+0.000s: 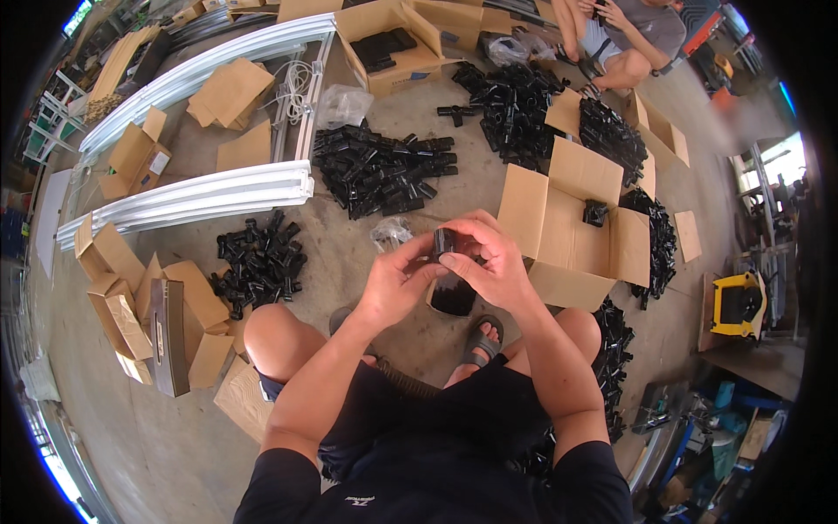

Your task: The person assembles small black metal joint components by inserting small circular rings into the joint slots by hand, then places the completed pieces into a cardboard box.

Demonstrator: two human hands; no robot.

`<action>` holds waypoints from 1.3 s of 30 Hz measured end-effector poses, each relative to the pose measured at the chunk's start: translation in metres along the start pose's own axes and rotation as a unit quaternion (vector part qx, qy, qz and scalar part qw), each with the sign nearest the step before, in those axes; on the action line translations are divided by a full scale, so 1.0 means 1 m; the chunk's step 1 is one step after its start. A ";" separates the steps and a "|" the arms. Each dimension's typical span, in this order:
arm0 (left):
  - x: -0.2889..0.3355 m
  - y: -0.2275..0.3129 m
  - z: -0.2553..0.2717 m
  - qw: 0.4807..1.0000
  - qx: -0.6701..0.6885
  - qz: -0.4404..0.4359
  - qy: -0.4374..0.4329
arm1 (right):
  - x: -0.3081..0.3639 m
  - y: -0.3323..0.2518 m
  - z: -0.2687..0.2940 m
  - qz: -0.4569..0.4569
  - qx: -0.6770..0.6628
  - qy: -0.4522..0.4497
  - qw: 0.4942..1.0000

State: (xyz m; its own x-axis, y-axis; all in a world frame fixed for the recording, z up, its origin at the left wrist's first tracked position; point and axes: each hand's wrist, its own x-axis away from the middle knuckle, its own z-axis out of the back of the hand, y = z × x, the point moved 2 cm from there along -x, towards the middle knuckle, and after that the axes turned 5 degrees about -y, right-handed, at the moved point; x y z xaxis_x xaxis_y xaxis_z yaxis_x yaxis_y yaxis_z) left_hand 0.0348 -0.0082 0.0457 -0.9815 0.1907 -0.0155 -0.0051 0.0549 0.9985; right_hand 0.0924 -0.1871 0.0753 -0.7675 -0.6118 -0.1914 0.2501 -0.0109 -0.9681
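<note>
My left hand [397, 281] and my right hand [491, 262] meet above my knees, with a short black tubular pipe fitting [444, 241] between them. Fingers of both hands are closed around it, and they cover part of its shape. Directly below, between my feet, a small cardboard box [453, 299] with black contents is partly hidden by my hands. A crumpled clear plastic bag [390, 233] lies just beyond my left hand. To the right of my hands, a large open carton [572, 240] holds a black fitting [595, 212].
Black fittings lie in heaps ahead [380, 170], at left [259, 262] and far right [515, 109]. White metal rails [201, 192] stretch across the left floor near opened cartons [122, 297]. Another person [624, 52] crouches at the far right. A yellow-framed object [738, 304] stands at right.
</note>
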 end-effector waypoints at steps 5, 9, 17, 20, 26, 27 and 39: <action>0.002 0.003 0.001 1.000 -0.012 -0.011 0.000 | -0.001 -0.004 -0.002 0.039 0.013 0.036 0.999; 0.003 0.006 0.000 1.000 0.009 -0.015 -0.005 | -0.001 -0.007 0.001 0.057 0.041 0.035 0.997; 0.005 0.013 0.002 0.999 -0.019 -0.022 -0.033 | 0.001 -0.010 0.002 0.076 0.061 0.021 0.995; 0.007 0.009 -0.001 1.000 0.003 -0.021 -0.022 | 0.001 -0.010 0.001 0.079 0.069 0.033 0.994; 0.009 -0.009 -0.012 0.996 0.063 -0.053 0.039 | 0.002 -0.001 -0.001 0.052 -0.026 0.070 0.996; 0.007 -0.007 -0.013 0.995 0.069 -0.062 0.046 | 0.002 0.001 -0.001 0.043 -0.040 0.069 0.996; 0.005 0.001 -0.011 0.989 0.113 -0.058 0.072 | -0.004 0.006 -0.004 0.001 -0.163 0.116 0.980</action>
State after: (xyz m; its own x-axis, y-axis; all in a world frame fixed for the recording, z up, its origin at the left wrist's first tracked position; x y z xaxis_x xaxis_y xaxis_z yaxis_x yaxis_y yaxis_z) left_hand 0.0277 -0.0184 0.0473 -0.9940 0.0291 -0.1054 -0.0926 0.2881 0.9531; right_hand 0.0945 -0.1810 0.0694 -0.8903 -0.4147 -0.1880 0.0790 0.2660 -0.9607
